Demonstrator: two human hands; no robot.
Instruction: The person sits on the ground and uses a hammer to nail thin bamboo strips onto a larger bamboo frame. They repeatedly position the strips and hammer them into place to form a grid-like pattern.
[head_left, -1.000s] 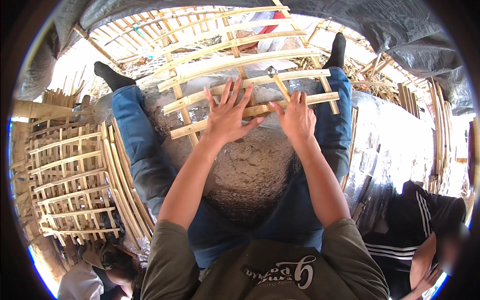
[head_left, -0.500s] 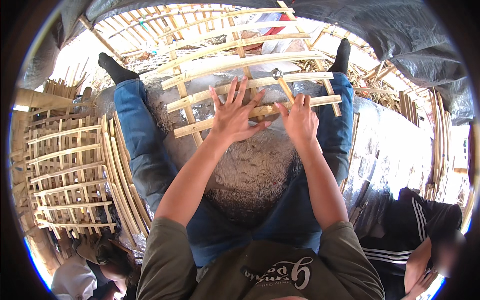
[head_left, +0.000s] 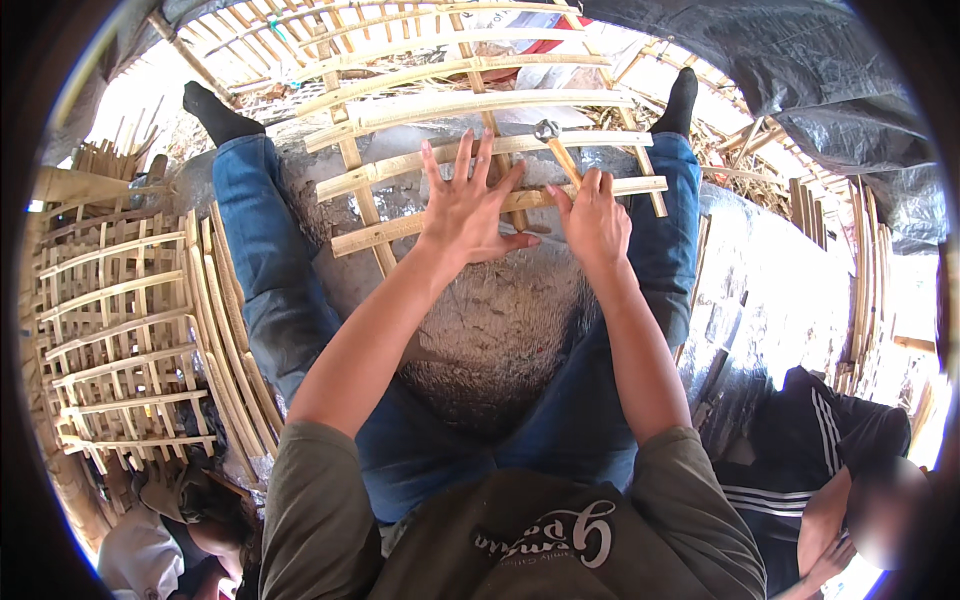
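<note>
A lattice of split bamboo slats (head_left: 400,116) lies in front of me between my outstretched legs, its curved crosspieces fixed over long strips. My left hand (head_left: 467,205) is spread flat over the two nearest crosspieces, fingers apart and pointing away from me. To its right, my right hand (head_left: 597,220) is wrapped round the wooden handle of a hammer (head_left: 564,160). The metal head points away from me, above the second-nearest crosspiece. My right fist is by the right part of the nearest crosspiece; whether it touches the slat I cannot tell.
More bamboo lattices (head_left: 120,330) are stacked on the left, beside long loose slats (head_left: 228,340). Grey plastic sheeting (head_left: 780,70) hangs at the far right. One person (head_left: 145,555) is at the lower left, another in black clothes (head_left: 790,470) at the lower right.
The whole view has shifted slightly, so the lattice and legs appear higher and further left. My left hand stays spread on the slats, and my right hand still grips the hammer.
</note>
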